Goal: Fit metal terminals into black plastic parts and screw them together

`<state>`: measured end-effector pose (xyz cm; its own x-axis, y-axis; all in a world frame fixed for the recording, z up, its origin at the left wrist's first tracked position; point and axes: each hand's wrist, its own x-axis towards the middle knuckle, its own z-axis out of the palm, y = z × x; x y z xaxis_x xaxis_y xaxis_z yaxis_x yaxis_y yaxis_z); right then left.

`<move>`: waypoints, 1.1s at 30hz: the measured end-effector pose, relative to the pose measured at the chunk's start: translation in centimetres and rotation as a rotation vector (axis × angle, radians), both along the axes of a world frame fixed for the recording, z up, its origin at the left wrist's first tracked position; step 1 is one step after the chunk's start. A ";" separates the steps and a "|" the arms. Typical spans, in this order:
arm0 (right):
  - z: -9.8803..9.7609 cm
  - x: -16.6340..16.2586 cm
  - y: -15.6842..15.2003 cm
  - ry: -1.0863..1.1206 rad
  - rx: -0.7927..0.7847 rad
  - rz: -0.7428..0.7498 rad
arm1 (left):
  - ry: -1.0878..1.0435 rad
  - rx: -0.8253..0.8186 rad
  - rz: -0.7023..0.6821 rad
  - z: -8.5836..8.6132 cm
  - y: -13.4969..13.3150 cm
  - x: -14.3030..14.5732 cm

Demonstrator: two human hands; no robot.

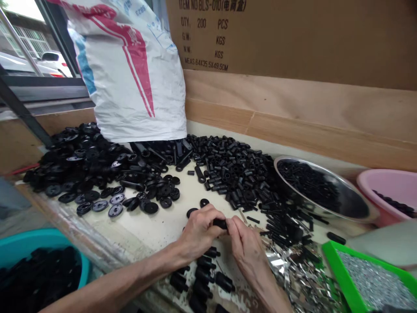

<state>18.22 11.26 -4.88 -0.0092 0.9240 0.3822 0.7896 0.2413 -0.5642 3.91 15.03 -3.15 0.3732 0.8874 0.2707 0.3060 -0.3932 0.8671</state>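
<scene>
Both my hands meet low in the middle of the worktable [163,226]. My left hand [198,232] and my right hand [244,248] are closed in a pinch on the two ends of one small black cylindrical part [220,224]. Several finished black pieces [203,276] lie in a cluster just below my hands. Black discs and wheels [97,174] are heaped to the left, and short black tubes [234,167] are piled behind my hands.
A white woven sack [130,69] stands at the back, with cardboard boxes [293,39] behind. A steel bowl [358,208] of black pins, a pink basin [391,187], a green tray [345,287] of small metal parts and loose metal strips [293,274] lie right. A teal tub [32,243] sits lower left.
</scene>
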 end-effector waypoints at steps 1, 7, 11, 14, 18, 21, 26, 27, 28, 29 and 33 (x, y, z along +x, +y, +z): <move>0.0 0.0 0.0 0.003 -0.004 -0.005 | -0.001 -0.002 0.003 0.0 0.1 0.0; 0.5 0.6 0.2 -0.011 -0.008 0.000 | -0.063 -0.232 -0.182 0.5 0.8 -0.5; 0.6 0.4 0.0 -0.037 0.001 0.009 | -0.070 -0.337 -0.244 0.6 1.0 -1.0; 0.6 0.0 -0.2 -0.029 -0.015 -0.007 | -0.007 -0.121 -0.132 0.3 0.8 -0.9; 0.5 -0.1 -0.4 0.009 -0.067 -0.008 | 0.032 0.096 -0.065 -0.2 0.3 -0.4; 0.6 0.1 -0.4 0.033 -0.095 0.005 | 0.032 0.104 -0.071 -0.2 0.2 -0.4; 0.8 0.6 -0.1 0.027 -0.085 0.010 | -0.062 -0.218 -0.222 0.6 1.0 -0.9; 0.9 0.6 -0.1 0.022 -0.080 0.013 | -0.078 -0.300 -0.253 0.7 1.1 -1.0; 0.9 0.5 -0.1 0.017 -0.077 0.016 | -0.085 -0.357 -0.267 0.7 1.2 -1.1; 0.9 0.5 -0.1 0.013 -0.075 0.016 | -0.081 -0.371 -0.258 0.7 1.2 -1.1; 0.5 -0.1 -0.2 0.029 -0.076 -0.024 | -0.004 -0.106 -0.115 0.3 0.7 -0.9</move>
